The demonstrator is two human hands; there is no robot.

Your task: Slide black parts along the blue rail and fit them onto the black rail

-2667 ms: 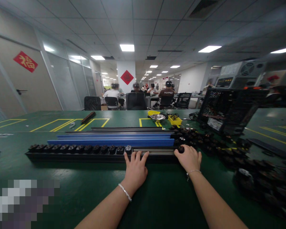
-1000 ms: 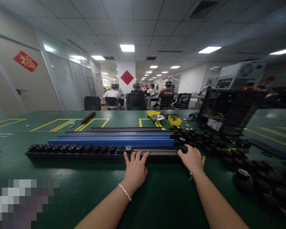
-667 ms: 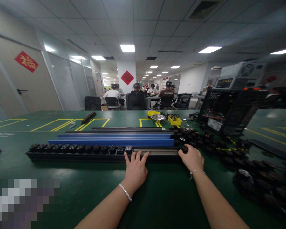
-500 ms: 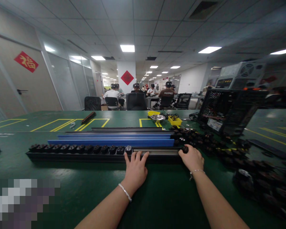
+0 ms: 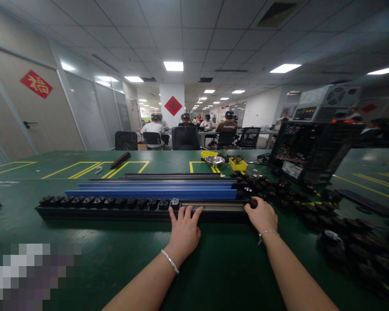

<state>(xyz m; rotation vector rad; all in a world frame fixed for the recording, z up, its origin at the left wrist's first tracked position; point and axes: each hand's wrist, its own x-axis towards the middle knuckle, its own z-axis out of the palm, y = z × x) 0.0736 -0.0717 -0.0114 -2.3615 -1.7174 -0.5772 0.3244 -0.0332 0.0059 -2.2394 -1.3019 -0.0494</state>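
A long black rail [image 5: 116, 213] lies across the green table, its left part filled with a row of small black modules [image 5: 120, 202]. The right part shows a bare pale channel [image 5: 218, 207]. My left hand [image 5: 184, 229] rests with fingers spread over the rail's near edge, beside the last module in the row, which has a pale top [image 5: 174, 201]. At the rail's right end my right hand [image 5: 262, 214] pinches a small black module [image 5: 253, 202], mostly hidden by the fingers. Whether that module sits inside the channel I cannot tell.
Blue rails [image 5: 155, 192] lie just behind the black one. Loose black modules [image 5: 350, 233] are heaped at the right, before an open computer case [image 5: 307, 151]. Farther back are a metal bowl [image 5: 214, 160] and a yellow bin [image 5: 238, 164]. People sit at desks beyond.
My right hand has shifted very slightly to the right with the black module. My left hand and the rail have stayed in place.
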